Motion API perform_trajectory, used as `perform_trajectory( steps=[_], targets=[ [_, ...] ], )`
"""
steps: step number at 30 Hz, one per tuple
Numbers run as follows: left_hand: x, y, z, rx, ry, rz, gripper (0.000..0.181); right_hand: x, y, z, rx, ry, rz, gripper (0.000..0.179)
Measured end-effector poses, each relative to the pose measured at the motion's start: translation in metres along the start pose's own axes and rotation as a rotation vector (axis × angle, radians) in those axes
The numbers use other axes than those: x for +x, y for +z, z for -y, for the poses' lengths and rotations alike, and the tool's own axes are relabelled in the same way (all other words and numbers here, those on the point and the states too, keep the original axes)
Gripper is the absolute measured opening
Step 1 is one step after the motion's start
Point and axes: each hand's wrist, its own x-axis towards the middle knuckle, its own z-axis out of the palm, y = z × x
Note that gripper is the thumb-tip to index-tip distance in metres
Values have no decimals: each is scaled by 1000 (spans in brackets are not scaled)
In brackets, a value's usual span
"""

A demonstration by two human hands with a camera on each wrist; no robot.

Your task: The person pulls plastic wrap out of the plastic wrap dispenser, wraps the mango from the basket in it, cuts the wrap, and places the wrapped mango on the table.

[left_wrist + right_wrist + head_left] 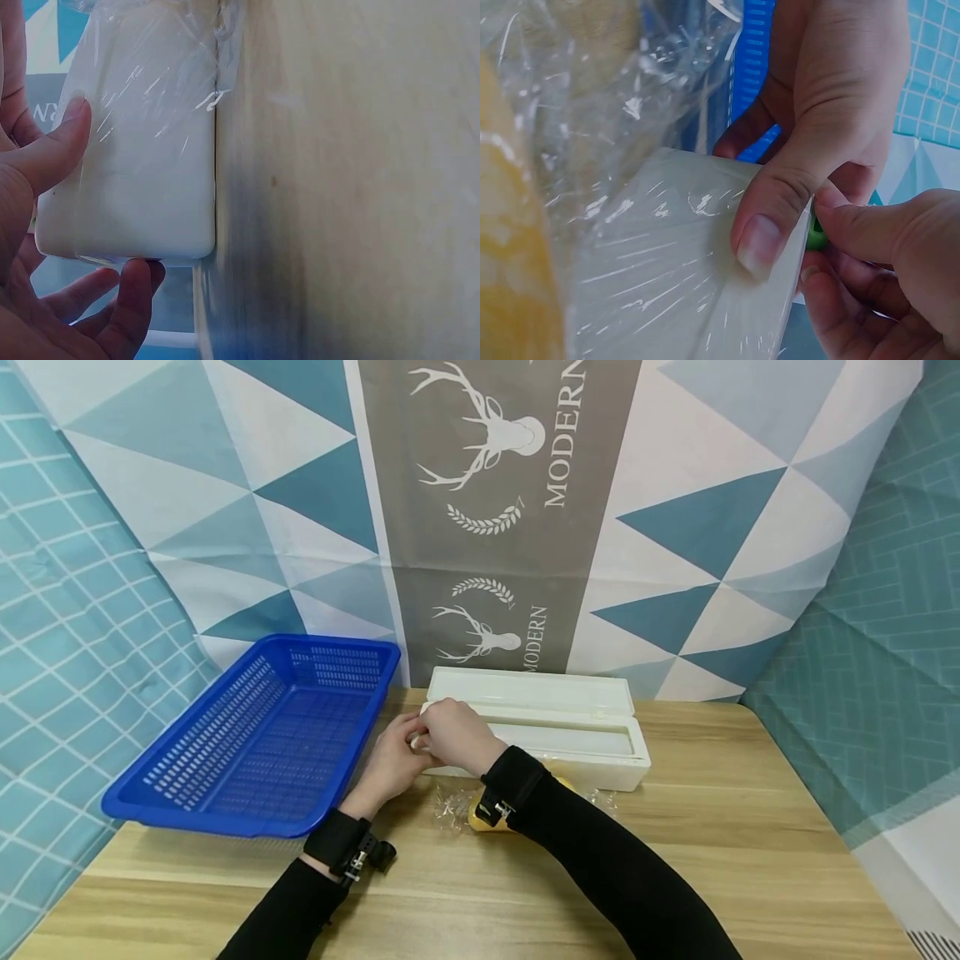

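Just right of the blue plastic basket [277, 752], my L hand [390, 767] grips the long white plastic box [600, 772] by its left end. My R hand [459, 735], nearly closed, pinches a tiny green bit [817, 237] there. Prob. fiddling w/ that bit; next move needs box still, pinch snug.

The wooden table [712, 835] had a pale, streaked grain and a rounded far right corner; at its left stood a blue basket [202, 820] with slotted sides, set at a slant. Beside it, toward the back, sat a white box [600, 772], its lid [532, 690] tipped back; just in front lay a yellow item [483, 823] in clear plastic wrapping [452, 810], partly hidden.
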Motion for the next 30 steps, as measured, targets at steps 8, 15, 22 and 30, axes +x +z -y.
perform_trajectory(
  steps=[8,15,22,30],
  targets=[
    [-1,-2,1,12,-16,18,53,-2,3,-3,-11,-11,-22,12],
    [0,-2,0,22,14,4,52,-4,5,-3,4,-27,-62,11],
    [1,-2,1,34,14,14,52,-6,6,-3,2,-2,-67,11],
    [0,-2,0,38,26,18,53,-8,6,-6,31,10,-59,9]
  ],
)
